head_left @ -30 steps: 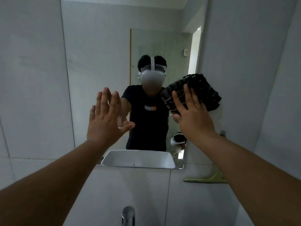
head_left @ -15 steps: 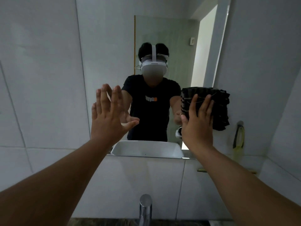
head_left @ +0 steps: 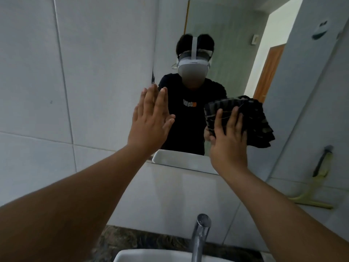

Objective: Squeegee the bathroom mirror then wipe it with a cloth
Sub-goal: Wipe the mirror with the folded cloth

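The mirror (head_left: 232,59) hangs on the tiled wall above the basin and reflects a person in a black shirt. My right hand (head_left: 227,140) presses a dark ribbed cloth (head_left: 255,118) flat against the lower right part of the glass, fingers spread and straight on it. My left hand (head_left: 149,120) is held up flat with straight fingers at the mirror's left edge; contact with the surface cannot be told. A yellow-green squeegee (head_left: 306,195) leans on the ledge against the right wall, apart from both hands.
A chrome faucet (head_left: 201,233) rises in front of me over the white basin (head_left: 151,256). Pale tiles (head_left: 56,91) cover the wall to the left. A dark stone counter strip (head_left: 120,241) runs behind the basin.
My right hand has slid the cloth down the mirror toward its lower edge. My left hand stays flat in about the same spot. The view has tilted down, showing the basin.
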